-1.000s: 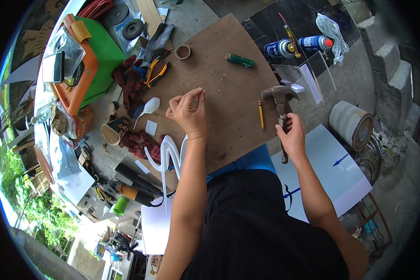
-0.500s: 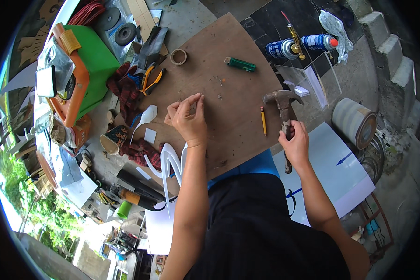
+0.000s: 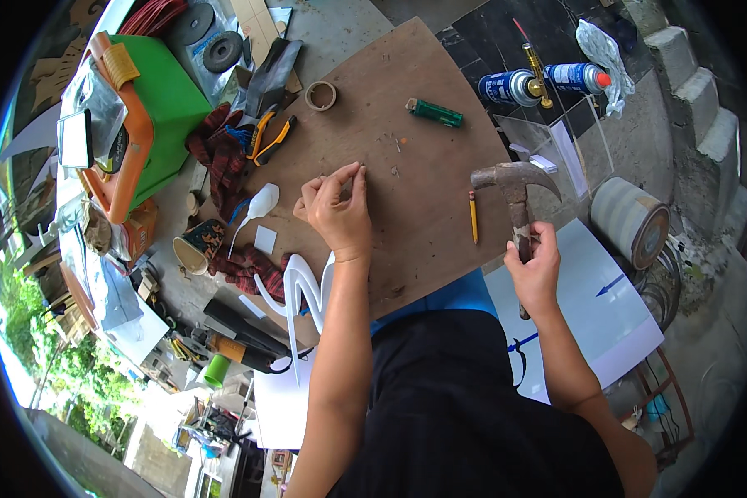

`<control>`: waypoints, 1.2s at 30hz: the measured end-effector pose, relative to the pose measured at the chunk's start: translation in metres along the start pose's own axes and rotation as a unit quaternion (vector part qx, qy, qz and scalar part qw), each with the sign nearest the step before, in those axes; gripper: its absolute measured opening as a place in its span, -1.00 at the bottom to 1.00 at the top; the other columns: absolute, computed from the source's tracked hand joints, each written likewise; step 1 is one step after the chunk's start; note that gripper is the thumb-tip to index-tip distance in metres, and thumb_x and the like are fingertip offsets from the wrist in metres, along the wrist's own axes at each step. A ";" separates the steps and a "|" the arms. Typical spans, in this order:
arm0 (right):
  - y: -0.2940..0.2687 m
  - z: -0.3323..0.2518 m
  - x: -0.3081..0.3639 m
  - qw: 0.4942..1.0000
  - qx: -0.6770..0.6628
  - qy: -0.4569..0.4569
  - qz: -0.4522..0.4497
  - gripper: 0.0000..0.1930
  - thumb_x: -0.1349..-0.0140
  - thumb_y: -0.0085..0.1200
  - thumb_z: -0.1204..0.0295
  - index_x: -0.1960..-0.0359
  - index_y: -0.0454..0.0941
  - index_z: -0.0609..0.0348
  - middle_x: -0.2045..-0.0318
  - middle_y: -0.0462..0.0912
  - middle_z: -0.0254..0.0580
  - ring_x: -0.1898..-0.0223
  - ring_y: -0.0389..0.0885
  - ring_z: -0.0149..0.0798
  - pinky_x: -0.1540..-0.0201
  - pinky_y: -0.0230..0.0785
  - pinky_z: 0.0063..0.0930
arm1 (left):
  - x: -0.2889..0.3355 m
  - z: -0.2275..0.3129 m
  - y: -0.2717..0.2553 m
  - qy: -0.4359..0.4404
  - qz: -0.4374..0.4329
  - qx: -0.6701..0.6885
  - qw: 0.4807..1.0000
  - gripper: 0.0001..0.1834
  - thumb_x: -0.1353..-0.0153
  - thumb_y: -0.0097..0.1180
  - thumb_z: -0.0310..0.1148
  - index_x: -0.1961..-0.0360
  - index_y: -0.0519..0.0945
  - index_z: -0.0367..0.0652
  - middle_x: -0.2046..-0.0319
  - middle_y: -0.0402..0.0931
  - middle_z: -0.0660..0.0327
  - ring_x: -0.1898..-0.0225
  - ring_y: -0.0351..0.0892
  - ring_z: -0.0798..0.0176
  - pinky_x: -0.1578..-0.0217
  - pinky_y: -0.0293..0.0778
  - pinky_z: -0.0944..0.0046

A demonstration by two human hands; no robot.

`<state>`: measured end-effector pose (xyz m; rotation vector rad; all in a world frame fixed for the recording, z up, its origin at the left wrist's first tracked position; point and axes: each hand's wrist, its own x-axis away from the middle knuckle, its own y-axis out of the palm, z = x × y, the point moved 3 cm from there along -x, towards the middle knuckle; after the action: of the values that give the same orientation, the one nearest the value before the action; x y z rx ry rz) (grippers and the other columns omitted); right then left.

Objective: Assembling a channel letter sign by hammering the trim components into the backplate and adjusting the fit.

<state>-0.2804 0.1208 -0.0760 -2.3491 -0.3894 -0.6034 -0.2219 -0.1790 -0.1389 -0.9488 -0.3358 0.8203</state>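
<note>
My right hand [image 3: 534,270] grips a claw hammer [image 3: 516,199] by its worn handle, its rusty head raised at the board's right edge. Over the middle of the brown board [image 3: 423,224], my left hand [image 3: 338,203] is closed in a pinch, thumb against forefinger. Anything between those fingertips is too small to make out. A yellow pencil [image 3: 474,217] lies just left of the hammer. Farther back are a green lighter-like stick [image 3: 434,112] and a tape roll [image 3: 320,96]. Beside my left forearm stands a curved white cut-out shape [image 3: 303,286].
Orange-handled pliers [image 3: 271,137], a white squeeze bottle [image 3: 263,199] and a plaid cloth [image 3: 217,158] lie left of my left hand. A green and orange bin [image 3: 162,116] stands beyond them. Gas canisters [image 3: 508,87] and clear acrylic pieces [image 3: 577,149] are at the far right, a large can [image 3: 631,222] nearer.
The hammer has dropped slightly toward me and right, and its head has tilted a little. My left hand keeps its pinch in nearly the same place.
</note>
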 end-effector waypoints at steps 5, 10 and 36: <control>0.005 -0.016 -0.003 0.998 -0.008 -0.061 -0.009 -0.60 -0.10 0.30 0.66 0.06 0.39 0.25 0.31 0.55 -0.15 0.40 0.55 -0.34 0.33 0.43 -0.43 | 0.000 -0.001 0.001 -0.009 -0.002 0.011 1.000 -0.86 -0.09 0.50 -0.25 0.30 0.83 0.08 0.43 0.67 0.38 0.22 0.56 0.31 -0.08 0.21 0.21; 0.019 -0.033 -0.005 0.992 0.006 -0.128 -0.016 -0.59 -0.08 0.31 0.65 0.07 0.40 0.24 0.32 0.55 -0.13 0.39 0.57 -0.26 0.32 0.46 -0.36 | 0.000 0.000 0.002 0.000 -0.001 0.001 1.000 -0.87 -0.08 0.50 -0.25 0.32 0.83 0.10 0.45 0.67 0.41 0.24 0.56 0.31 -0.06 0.21 0.22; 0.064 -0.124 -0.030 0.882 0.183 -0.414 -0.133 -0.38 -0.21 0.24 0.64 -0.35 0.48 0.08 0.29 0.49 -0.10 0.41 0.60 -0.06 0.34 0.48 -0.17 | -0.003 0.008 0.009 -0.053 0.011 -0.014 0.998 -0.88 0.02 0.46 -0.25 0.42 0.77 0.11 0.34 0.72 0.50 0.17 0.52 0.27 -0.02 0.17 0.09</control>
<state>-0.3181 -0.0128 -0.0425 -2.0759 -1.1105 0.3882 -0.2330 -0.1738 -0.1411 -0.9381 -0.4306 0.8906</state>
